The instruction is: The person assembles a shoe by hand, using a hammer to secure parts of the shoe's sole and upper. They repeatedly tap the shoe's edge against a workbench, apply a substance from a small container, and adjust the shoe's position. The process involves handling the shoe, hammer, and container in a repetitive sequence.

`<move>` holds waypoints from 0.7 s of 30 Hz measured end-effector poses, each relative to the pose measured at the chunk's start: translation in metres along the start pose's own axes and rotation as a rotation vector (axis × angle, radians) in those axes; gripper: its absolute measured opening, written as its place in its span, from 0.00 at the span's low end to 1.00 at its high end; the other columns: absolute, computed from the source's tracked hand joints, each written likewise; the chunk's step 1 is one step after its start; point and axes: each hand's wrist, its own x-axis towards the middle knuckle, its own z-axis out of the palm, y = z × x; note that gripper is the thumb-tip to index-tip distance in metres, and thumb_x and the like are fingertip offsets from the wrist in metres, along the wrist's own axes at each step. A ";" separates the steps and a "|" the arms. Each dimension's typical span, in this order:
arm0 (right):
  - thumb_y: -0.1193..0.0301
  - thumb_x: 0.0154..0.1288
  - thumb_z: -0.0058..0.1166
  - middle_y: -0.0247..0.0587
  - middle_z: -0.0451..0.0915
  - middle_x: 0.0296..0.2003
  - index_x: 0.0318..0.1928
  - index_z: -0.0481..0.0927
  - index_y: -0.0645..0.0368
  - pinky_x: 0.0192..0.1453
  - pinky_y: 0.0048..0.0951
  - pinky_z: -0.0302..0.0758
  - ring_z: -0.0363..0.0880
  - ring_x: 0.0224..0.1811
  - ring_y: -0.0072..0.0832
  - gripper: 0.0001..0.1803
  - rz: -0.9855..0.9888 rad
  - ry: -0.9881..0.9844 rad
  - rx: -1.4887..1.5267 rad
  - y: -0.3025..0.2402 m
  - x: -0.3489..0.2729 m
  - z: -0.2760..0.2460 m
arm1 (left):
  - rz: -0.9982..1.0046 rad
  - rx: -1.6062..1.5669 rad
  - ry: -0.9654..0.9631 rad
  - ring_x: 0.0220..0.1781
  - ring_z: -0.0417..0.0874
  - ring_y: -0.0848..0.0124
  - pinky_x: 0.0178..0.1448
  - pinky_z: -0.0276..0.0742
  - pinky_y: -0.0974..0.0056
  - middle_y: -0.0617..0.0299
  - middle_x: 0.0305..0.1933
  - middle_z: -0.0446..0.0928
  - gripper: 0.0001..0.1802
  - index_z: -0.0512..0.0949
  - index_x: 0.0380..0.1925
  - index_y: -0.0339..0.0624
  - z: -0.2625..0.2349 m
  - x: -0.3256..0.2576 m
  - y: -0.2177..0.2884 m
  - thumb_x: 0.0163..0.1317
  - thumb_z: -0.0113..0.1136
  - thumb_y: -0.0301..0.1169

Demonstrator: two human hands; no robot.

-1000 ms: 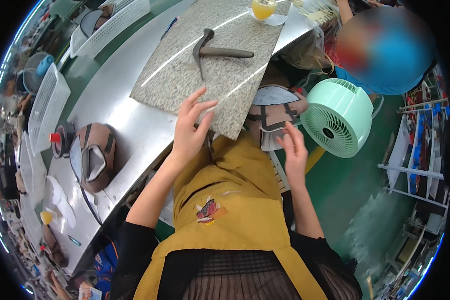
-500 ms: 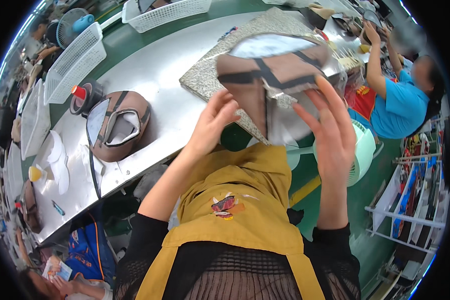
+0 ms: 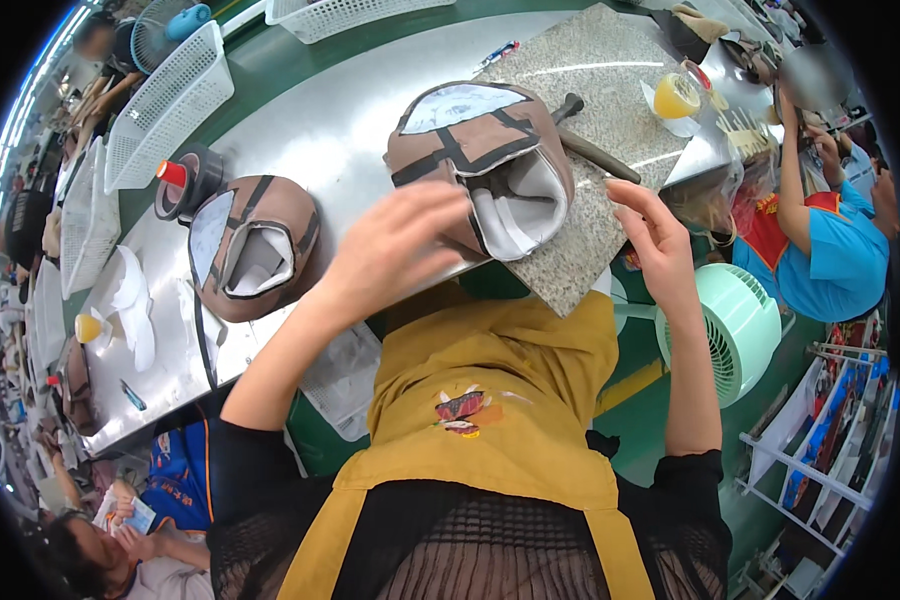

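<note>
A brown shoe upper point(image 3: 440, 150) with black strips, a pale patch and a white-lined opening rests at the near edge of the metal table, partly on a speckled stone slab point(image 3: 610, 80). My left hand point(image 3: 395, 240), smeared by motion, is stretched out in front of its near left side; whether it touches cannot be made out. To the right of the upper, over the slab's near edge, my right hand point(image 3: 655, 240) has its fingers apart and holds nothing. Between them lies a hammer point(image 3: 600, 155) on the slab. A similar brown upper point(image 3: 305, 225) stands further left.
A black tape roll point(image 3: 202, 175) with a red-capped item sits behind the left upper. White baskets point(image 3: 170, 110) line the far side. A yellow pot point(image 3: 677, 95) stands on the slab. At right are a mint-green fan point(image 3: 735, 330) and a co-worker in blue point(image 3: 845, 250).
The upper, earlier raised between my hands, has come down onto the table to the left. My right hand has moved away from it, and the hammer now shows.
</note>
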 end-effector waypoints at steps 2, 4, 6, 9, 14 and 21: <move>0.76 0.69 0.47 0.38 0.77 0.52 0.56 0.74 0.60 0.60 0.27 0.68 0.74 0.57 0.26 0.16 -0.016 -0.028 -0.048 -0.003 -0.004 -0.001 | 0.102 0.096 -0.050 0.61 0.73 0.63 0.70 0.63 0.51 0.61 0.56 0.74 0.28 0.75 0.53 0.46 0.020 0.008 0.011 0.49 0.69 0.33; 0.77 0.67 0.48 0.39 0.76 0.53 0.56 0.75 0.59 0.62 0.30 0.68 0.74 0.57 0.30 0.17 -0.096 -0.054 -0.106 -0.007 -0.008 0.004 | 0.174 0.217 -0.089 0.56 0.75 0.65 0.72 0.60 0.50 0.63 0.49 0.75 0.25 0.76 0.51 0.46 0.028 0.013 0.013 0.50 0.68 0.32; 0.78 0.65 0.50 0.41 0.75 0.55 0.56 0.75 0.59 0.63 0.33 0.67 0.73 0.59 0.34 0.18 -0.237 -0.081 -0.251 -0.021 -0.011 0.008 | 0.253 0.286 -0.147 0.51 0.77 0.67 0.73 0.58 0.50 0.65 0.42 0.75 0.22 0.77 0.49 0.47 0.026 0.024 0.005 0.51 0.67 0.31; 0.78 0.60 0.54 0.43 0.74 0.56 0.56 0.75 0.59 0.63 0.34 0.67 0.71 0.60 0.37 0.21 -0.371 -0.101 -0.325 -0.048 -0.021 0.011 | 0.299 0.106 -0.108 0.44 0.77 0.66 0.73 0.60 0.50 0.66 0.34 0.73 0.18 0.79 0.46 0.48 -0.010 0.041 0.020 0.52 0.66 0.29; 0.74 0.58 0.60 0.43 0.78 0.50 0.51 0.76 0.61 0.60 0.31 0.69 0.75 0.56 0.34 0.19 -0.561 -0.213 -0.280 -0.082 -0.038 0.009 | 0.080 -0.269 -0.255 0.41 0.76 0.67 0.45 0.71 0.67 0.60 0.35 0.75 0.12 0.82 0.42 0.41 -0.077 0.046 0.088 0.56 0.63 0.26; 0.69 0.63 0.59 0.31 0.82 0.32 0.41 0.80 0.64 0.41 0.18 0.72 0.77 0.36 0.14 0.11 0.086 -0.506 0.150 -0.076 -0.073 -0.010 | -0.465 -0.936 -0.454 0.40 0.76 0.75 0.46 0.72 0.69 0.62 0.38 0.80 0.18 0.80 0.45 0.37 -0.034 0.019 0.094 0.65 0.59 0.41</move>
